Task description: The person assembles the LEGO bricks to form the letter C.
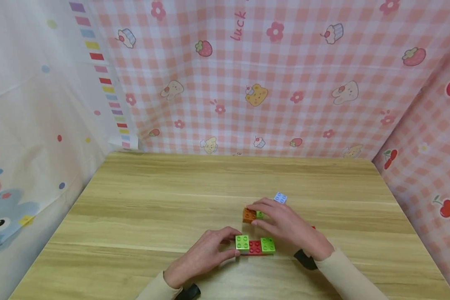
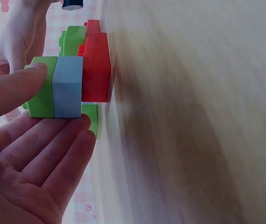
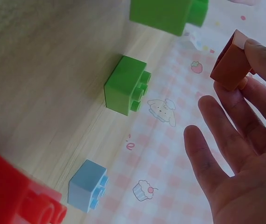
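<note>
My left hand (image 1: 206, 254) grips the left end of a brick assembly, thumb in front and fingers behind. In the left wrist view a green brick (image 2: 43, 88) sits on a light blue brick (image 2: 68, 88) between thumb and fingers, beside a red brick (image 2: 97, 67). The assembly's right end carries another green brick (image 1: 268, 245). Behind it my right hand (image 1: 288, 221) pinches an orange-brown brick (image 1: 249, 215), which the right wrist view shows held off the table between thumb and fingers, its hollow underside partly visible.
A loose green brick (image 3: 123, 86) stands on the table just past the right hand. Farther back is a light blue brick (image 1: 280, 197). Part of a red brick (image 1: 313, 227) shows beside the right wrist. Patterned cloth (image 1: 225, 83) hangs behind the wooden table (image 1: 135, 200).
</note>
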### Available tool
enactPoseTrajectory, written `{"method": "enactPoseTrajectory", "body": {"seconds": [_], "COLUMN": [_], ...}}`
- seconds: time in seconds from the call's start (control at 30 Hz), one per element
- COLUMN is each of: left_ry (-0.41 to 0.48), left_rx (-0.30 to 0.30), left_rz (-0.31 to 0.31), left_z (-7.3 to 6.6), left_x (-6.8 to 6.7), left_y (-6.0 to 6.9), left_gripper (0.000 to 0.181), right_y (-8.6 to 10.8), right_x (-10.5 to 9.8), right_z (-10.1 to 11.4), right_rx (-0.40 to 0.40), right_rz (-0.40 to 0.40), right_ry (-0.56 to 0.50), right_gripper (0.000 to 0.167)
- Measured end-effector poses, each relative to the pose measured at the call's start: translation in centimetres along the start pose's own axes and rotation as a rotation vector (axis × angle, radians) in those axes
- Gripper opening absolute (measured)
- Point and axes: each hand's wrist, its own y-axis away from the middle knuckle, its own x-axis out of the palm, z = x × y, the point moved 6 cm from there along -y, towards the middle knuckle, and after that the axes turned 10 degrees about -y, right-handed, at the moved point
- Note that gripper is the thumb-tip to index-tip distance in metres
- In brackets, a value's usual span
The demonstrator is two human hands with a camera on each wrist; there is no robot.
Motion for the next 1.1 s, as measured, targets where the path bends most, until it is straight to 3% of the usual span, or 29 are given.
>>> {"method": "enactPoseTrajectory", "body": {"seconds": [1.1], "left_ry": [0.036], "left_rx": [0.000], "left_rz": [0.012], "left_z": [0.2], "left_x": [0.1], "left_y": [-0.7], "left_gripper": [0.035], "right_y": [2.1], "right_x": [-0.3], "right_z": [2.3], "right_rx": [-0.163], "right_rz": [-0.063], "right_ry": [-0.027], "right_gripper": [0.039]}}
